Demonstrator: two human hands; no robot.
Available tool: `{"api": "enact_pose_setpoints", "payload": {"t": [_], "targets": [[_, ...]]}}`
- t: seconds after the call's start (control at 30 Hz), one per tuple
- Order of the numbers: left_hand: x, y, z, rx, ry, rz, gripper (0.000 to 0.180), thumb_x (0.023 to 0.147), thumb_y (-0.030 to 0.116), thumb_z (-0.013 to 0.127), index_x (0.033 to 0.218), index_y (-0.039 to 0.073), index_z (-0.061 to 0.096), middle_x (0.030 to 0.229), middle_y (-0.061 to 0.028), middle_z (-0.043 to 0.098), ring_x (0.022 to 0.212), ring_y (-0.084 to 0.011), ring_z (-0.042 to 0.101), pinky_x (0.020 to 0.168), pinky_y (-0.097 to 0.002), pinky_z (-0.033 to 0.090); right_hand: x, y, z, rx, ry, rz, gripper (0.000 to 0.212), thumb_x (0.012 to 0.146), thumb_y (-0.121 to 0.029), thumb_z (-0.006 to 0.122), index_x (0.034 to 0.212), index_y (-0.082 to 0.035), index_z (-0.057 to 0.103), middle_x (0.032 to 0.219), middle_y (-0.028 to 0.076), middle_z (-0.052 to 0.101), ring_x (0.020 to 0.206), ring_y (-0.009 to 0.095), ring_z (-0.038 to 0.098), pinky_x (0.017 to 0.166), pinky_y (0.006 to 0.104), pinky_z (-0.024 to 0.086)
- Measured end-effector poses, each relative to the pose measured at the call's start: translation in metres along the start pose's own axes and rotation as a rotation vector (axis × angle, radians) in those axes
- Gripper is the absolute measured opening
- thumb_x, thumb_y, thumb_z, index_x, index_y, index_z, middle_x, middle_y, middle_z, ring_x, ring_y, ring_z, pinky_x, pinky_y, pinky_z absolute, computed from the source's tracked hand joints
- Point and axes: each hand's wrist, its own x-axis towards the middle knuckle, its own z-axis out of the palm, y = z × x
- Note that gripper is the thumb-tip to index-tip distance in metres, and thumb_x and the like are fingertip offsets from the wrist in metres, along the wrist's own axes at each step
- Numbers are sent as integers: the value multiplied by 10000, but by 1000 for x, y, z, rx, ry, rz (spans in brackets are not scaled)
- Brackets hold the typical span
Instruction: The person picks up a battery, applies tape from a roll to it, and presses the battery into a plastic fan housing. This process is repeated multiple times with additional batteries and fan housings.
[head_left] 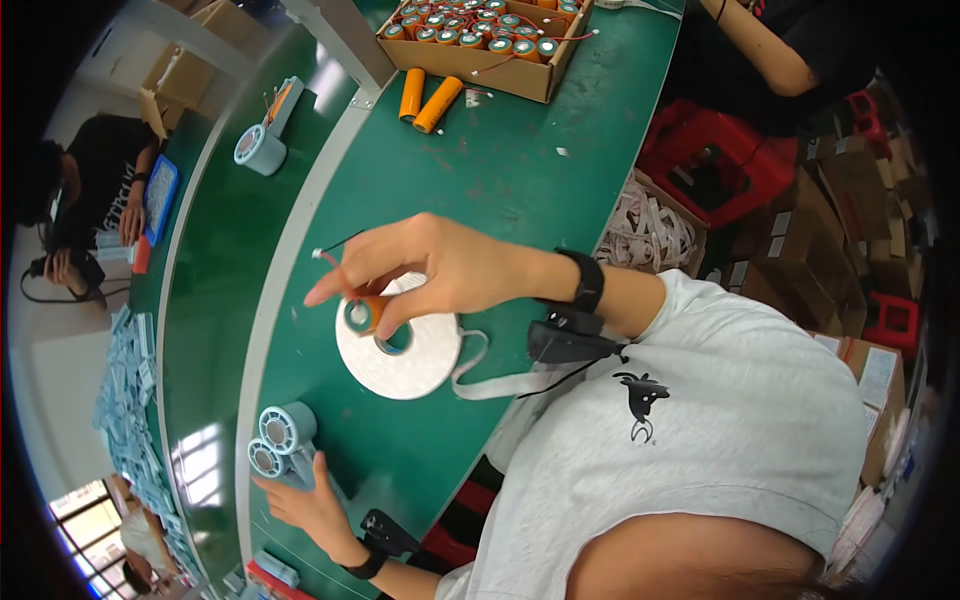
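Observation:
My right hand (440, 268) holds a small orange cylindrical cell (366, 314) with a thin red wire, pinched between thumb and fingers. It hovers just above a large white tape roll (420, 360) that lies flat on the green table (500, 170), with a loose strip trailing to the right. My left hand (312, 505) rests at the table's near edge with fingers spread and nothing in it. Its fingertips are next to two pale blue-grey spools (280, 440). Both wrists wear black bands.
A cardboard box (480, 45) of several orange cells with wires stands at the far end, with two loose orange cells (426, 98) before it. Another blue-grey spool (260, 148) sits on the neighbouring bench. Another person's arm (760, 50) shows at top right, a seated person (100, 190) at left. Red stools and cartons stand at right.

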Motion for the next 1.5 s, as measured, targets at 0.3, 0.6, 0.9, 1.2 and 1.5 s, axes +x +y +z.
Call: {"api": "enact_pose_setpoints", "payload": {"t": [0.3,0.6,0.9,1.2,1.5], "targets": [[15,35,-11,7,-482,239,667,712,228,667,1290,81,368,1273,-198,391,1201,-373,333,985,-424,279,-34,-1,38,5,-42,-59,211,629,52,648,832,-3,643,855,61,592,737,132,588,735,257,507],[-59,47,-15,-188,-112,782,379,688,166,677,1030,50,562,1252,-131,434,1190,-354,357,953,-445,312,-42,10,71,-167,-90,-69,196,647,27,653,841,5,638,819,59,577,734,115,548,678,243,489],[-56,38,12,57,7,1026,210,752,78,607,952,29,565,1214,-104,447,1126,-302,406,896,-381,349,-46,40,85,-559,-204,-164,167,644,-21,613,807,12,611,781,104,577,733,223,578,626,303,461],[-54,23,35,-850,54,547,103,877,64,445,895,-29,485,1075,-127,467,973,-238,484,746,-302,413,-37,36,90,-1009,-489,-147,106,704,-50,561,765,36,562,716,148,579,686,292,589,605,374,473],[-49,29,39,-635,146,604,142,909,56,361,913,-50,456,1046,-136,457,874,-211,495,653,-282,423,-6,32,108,-1113,-719,-129,69,711,-25,539,711,40,560,679,196,595,650,340,597,555,412,481]]}}
